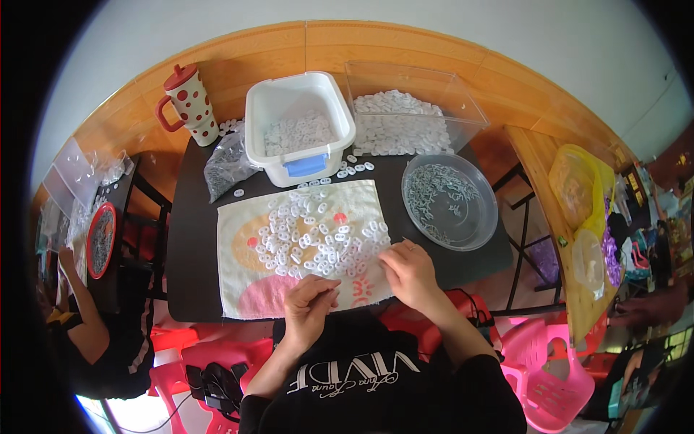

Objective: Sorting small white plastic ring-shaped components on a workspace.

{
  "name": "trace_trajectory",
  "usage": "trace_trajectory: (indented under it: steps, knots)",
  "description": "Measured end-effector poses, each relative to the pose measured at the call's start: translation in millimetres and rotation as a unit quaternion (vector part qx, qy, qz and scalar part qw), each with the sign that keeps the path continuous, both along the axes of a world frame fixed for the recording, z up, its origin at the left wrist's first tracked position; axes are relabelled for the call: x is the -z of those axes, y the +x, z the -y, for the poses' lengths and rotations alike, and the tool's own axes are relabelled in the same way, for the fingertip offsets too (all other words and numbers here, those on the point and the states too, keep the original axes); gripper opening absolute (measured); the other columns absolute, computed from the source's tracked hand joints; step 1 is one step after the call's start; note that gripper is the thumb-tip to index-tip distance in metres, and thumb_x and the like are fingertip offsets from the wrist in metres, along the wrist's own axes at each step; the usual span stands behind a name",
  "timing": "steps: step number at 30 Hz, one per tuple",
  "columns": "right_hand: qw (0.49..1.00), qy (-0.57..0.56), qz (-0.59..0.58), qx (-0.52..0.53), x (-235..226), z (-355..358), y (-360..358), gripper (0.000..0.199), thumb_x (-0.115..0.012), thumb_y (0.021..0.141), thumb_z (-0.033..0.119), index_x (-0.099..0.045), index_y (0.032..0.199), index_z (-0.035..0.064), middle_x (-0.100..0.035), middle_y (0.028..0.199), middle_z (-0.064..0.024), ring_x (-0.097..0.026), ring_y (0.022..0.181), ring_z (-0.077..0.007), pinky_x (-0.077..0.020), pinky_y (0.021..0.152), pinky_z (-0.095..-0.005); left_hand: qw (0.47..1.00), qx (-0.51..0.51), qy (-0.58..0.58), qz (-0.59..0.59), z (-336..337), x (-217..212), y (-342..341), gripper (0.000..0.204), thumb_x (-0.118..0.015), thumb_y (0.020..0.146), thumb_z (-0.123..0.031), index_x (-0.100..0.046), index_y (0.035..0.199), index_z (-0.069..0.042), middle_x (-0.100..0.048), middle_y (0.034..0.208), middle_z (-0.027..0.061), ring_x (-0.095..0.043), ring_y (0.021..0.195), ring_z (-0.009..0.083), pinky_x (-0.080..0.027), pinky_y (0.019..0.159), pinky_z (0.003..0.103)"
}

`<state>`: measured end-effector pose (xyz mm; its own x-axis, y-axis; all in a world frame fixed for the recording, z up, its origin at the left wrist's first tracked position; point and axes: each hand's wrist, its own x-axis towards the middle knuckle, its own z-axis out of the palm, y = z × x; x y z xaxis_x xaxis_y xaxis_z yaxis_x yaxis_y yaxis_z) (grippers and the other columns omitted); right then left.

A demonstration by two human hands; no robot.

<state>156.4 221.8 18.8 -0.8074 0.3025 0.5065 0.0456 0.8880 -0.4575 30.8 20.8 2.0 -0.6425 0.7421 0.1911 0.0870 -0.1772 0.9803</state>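
A patterned cloth [235, 217] lies on the dark table, with a loose heap of small white oval plastic pieces [296, 235] spread over it. At the cloth's near edge, my left hand [309, 307] has its thumb and fingers pressed together; anything between them is too small to make out. My right hand [410, 275] is at the cloth's right edge, beside the heap. Its fingers are bent in and pinched, and what they hold is hidden. Right of the cloth stands a round clear tub [470, 235] with small grey metal-looking parts [437, 192].
Behind the cloth stand a white bin [300, 159] and a clear box [463, 116], both holding white pieces. A bag of grey parts [225, 168] and a dotted tumbler [191, 108] are at the left. Pink chairs [549, 376] surround the table; another person [87, 325] sits far left.
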Motion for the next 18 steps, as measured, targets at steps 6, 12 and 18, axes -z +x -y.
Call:
trace_trajectory:
  steps: [6, 12, 18]
  knots:
    - [0.992, 0.117, 0.056, -0.001, 1.4, 5.6, -11.8, 0.022, -0.062, 0.068, -0.005, -0.061, 0.088, 0.0039, -0.06, 0.08, -0.0121, -0.057, 0.076, -0.0334, -0.0462, 0.066, -0.0441, 0.996, -0.019, -0.015, 0.086, 3.9, 7.3, -1.2, 0.025, -0.059, 0.09, 0.012, -0.064, 0.112, 0.002, -0.064, 0.088, 0.0056, -0.064, 0.072, 0.0086, -0.045, 0.057, 0.019]
    - [0.982, -0.176, -0.035, -0.06, 1.4, 11.9, -14.4, 0.019, -0.065, 0.076, -0.011, -0.064, 0.093, -0.0012, -0.059, 0.082, -0.0123, -0.06, 0.075, -0.025, -0.0487, 0.069, -0.0306, 0.989, 0.037, 0.037, 0.136, 5.2, 9.4, -8.3, 0.019, -0.06, 0.091, 0.011, -0.065, 0.107, 0.003, -0.064, 0.092, 0.0055, -0.064, 0.073, 0.0084, -0.048, 0.06, 0.019]
    - [0.832, -0.539, -0.093, -0.098, 3.4, 56.7, -39.2, 0.01, -0.063, 0.088, -0.012, -0.065, 0.094, -0.0034, -0.065, 0.089, -0.0043, -0.056, 0.08, -0.0064, -0.0452, 0.068, -0.0213, 0.983, 0.042, 0.067, 0.163, 6.2, 11.0, -12.8, 0.017, -0.059, 0.092, 0.009, -0.066, 0.107, 0.004, -0.066, 0.09, 0.005, -0.065, 0.073, 0.0073, -0.049, 0.059, 0.019]
